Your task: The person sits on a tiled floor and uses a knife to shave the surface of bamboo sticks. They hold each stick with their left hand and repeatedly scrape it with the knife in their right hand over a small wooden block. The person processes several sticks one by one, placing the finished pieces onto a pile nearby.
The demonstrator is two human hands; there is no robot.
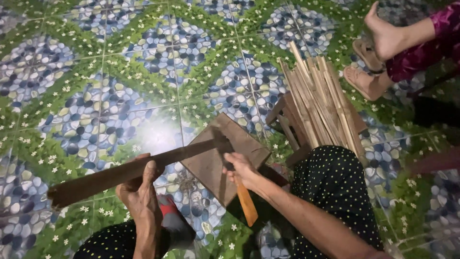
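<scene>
My left hand (142, 192) grips a long dark flat strip of wood or bamboo (96, 180), held slanting from the lower left up to the middle. My right hand (242, 170) is closed on a knife with an orange-brown wooden handle (247, 204); its dark blade (221, 144) meets the strip's upper end. Under them lies a square brown wooden board (211, 168) on the floor. My knees in black dotted cloth (335, 192) frame the board.
A bundle of several pale split sticks (318, 103) leans on a small low wooden stool (287, 124) at the right. Another person's bare foot (383, 33), sandals (366, 72) and maroon sleeve show at the top right. The floor is tiled with a pebble-and-leaf pattern (96, 72).
</scene>
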